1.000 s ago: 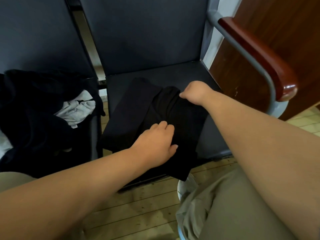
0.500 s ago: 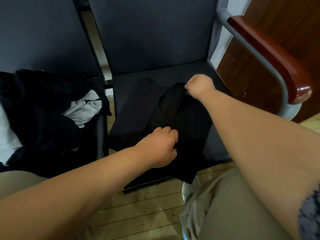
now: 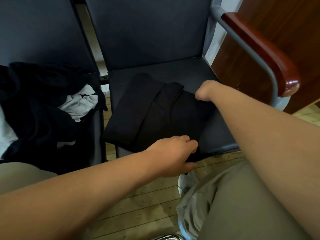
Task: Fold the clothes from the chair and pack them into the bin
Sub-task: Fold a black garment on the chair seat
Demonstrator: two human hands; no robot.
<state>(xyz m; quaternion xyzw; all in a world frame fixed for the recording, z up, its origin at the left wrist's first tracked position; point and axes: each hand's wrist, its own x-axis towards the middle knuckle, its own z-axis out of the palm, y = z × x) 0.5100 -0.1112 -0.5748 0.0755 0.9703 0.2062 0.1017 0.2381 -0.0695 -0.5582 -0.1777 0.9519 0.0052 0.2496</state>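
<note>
A black garment [image 3: 152,115] lies partly folded on the dark seat of the chair [image 3: 214,129] in front of me. My left hand [image 3: 174,153] grips the garment's near edge at the seat's front, with the cloth pinched between thumb and fingers. My right hand [image 3: 206,91] is curled over the garment's far right corner and holds it there; its fingers are hidden behind the fist. No bin can be told apart in this view.
A heap of black and grey-white clothes [image 3: 43,108] lies on the neighbouring seat at the left. A wooden armrest [image 3: 270,54] on a grey metal frame runs along the right. Below are my khaki trousers [image 3: 242,205], a light shoe [image 3: 187,181] and wood-plank floor [image 3: 147,205].
My left hand has slid from the middle of the garment down to its near edge and taken hold there. My right hand has shifted the far corner to the right, spreading the fold.
</note>
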